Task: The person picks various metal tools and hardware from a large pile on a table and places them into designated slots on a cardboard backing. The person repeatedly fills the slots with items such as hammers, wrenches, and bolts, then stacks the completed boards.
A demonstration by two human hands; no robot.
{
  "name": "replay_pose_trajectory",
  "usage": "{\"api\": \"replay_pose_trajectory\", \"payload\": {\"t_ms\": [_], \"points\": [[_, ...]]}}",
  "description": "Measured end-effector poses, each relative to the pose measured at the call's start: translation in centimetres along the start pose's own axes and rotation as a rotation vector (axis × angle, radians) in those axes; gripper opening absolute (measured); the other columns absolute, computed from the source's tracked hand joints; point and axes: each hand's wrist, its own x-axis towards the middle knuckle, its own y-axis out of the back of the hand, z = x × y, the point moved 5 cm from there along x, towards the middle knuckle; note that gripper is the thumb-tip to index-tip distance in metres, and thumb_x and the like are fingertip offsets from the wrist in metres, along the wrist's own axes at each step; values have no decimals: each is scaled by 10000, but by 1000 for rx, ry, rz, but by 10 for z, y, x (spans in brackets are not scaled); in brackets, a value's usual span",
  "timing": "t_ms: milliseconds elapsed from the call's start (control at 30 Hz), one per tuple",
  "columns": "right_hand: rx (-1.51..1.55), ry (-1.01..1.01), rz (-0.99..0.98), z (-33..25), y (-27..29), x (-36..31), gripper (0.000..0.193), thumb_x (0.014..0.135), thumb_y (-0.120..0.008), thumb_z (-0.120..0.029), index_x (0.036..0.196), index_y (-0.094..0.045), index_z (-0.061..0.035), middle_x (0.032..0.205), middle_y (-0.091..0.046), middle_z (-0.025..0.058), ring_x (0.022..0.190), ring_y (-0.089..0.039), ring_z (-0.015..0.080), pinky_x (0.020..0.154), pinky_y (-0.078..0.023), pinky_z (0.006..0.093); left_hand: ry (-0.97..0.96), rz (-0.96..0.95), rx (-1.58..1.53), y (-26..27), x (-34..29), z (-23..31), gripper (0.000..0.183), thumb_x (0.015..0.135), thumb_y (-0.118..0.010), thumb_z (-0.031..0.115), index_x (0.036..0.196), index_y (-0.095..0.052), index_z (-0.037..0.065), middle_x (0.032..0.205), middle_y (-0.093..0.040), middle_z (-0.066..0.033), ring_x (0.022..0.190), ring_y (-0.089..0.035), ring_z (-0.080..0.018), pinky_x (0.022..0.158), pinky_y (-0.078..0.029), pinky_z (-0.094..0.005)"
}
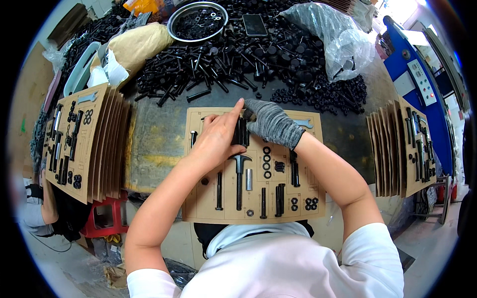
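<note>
A brown cardboard sheet (208,208) lies in front of me with hardware laid out on it. My bare left hand (217,136) is at its upper middle, index finger and thumb stretched apart beside a row of upright-lying black bolts (241,133). In a grey knit glove, my right hand (271,121) bends its fingertips against the same bolts; the fingertips are partly hidden. Below my left thumb is a black T-shaped bolt (239,174), next to a silver sleeve (249,180). A column of black washers (267,163) and a pale wrench (303,122) are nearer my right hand.
Heaps of loose black bolts (198,69) and nuts (318,99) cover the table's far side, with a metal bowl (171,25) of washers and a phone (255,25). Filled cardboard sheets stand stacked left (92,144) and right (392,149). Another person's arm (48,198) shows far left.
</note>
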Motion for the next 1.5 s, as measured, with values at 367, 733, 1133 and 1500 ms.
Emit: {"api": "replay_pose_trajectory", "payload": {"t_ms": [367, 733, 1133, 1500], "points": [[-275, -82, 310, 51, 77, 25, 261, 841, -655, -141, 1096, -665, -87, 1006, -686, 117, 965, -656, 288, 891, -524, 378, 89, 288, -16, 44, 40, -14, 335, 864, -708, 202, 1147, -645, 35, 1085, -621, -137, 931, -630, -272, 873, -489, -385], [-859, 34, 155, 46, 53, 95, 218, 880, -541, -182, 929, -746, -128, 1084, -654, 79, 1028, -605, 244, 773, -477, 412, 147, 405, 456, 45, 202, -63, 258, 818, -736, 210, 1033, -697, 72, 1018, -659, -123, 981, -622, -319, 840, -512, -430], [218, 13, 288, 53, 163, -72, 254, 823, -748, -217, 1029, -668, -93, 1010, -588, 61, 955, -629, 189, 843, -548, 313, -3, 487, 126, 59, 186, 7, 196, 803, -712, 240, 899, -686, 72, 933, -661, -84, 903, -627, -270, 821, -480, -412], [127, -73, 163, 76, 82, -252, 244, 748, -796, -183, 940, -695, -72, 937, -612, 87, 947, -578, 300, 895, -481, 397, -311, -23, -18, -104, 78, 154, 195, 728, -763, 115, 865, -639, 55, 1057, -556, -86, 1031, -522, -278, 904, -408, -399]]}}
